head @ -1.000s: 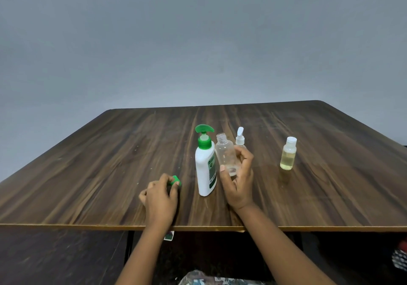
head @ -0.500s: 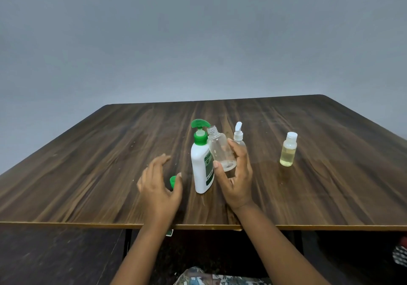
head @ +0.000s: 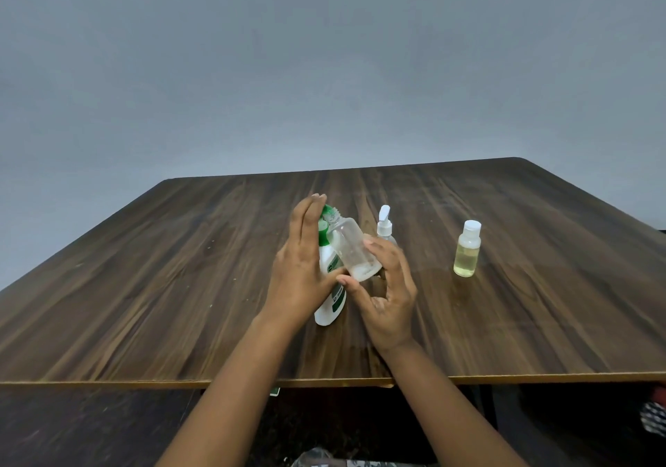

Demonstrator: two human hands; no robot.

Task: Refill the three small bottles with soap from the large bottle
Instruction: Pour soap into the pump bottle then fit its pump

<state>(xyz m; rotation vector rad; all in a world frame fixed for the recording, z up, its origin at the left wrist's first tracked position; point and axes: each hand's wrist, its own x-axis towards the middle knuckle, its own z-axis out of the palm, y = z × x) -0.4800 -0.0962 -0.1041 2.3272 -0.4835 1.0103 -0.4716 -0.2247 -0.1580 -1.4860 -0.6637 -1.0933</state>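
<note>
The large white soap bottle [head: 329,309] with a green pump [head: 323,233] stands mid-table. My left hand [head: 301,268] is against its left side, fingers straight up beside the pump head and thumb by the bottle's front. My right hand [head: 387,304] grips a clear, uncapped small bottle [head: 351,250], tilted so its mouth is at the pump. Behind my right hand stands a small bottle with a white pump top [head: 384,225]. A capped small bottle holding pale yellow liquid [head: 467,250] stands further right. The green cap is hidden from view.
The dark wooden table [head: 144,304] has its front edge close to me. A plain grey wall rises behind it. A patterned object [head: 654,416] lies low beyond the table's right front corner.
My left hand left the green cap on the table and rose to the large bottle's pump. My right hand lifted and tilted the clear bottle toward the pump.
</note>
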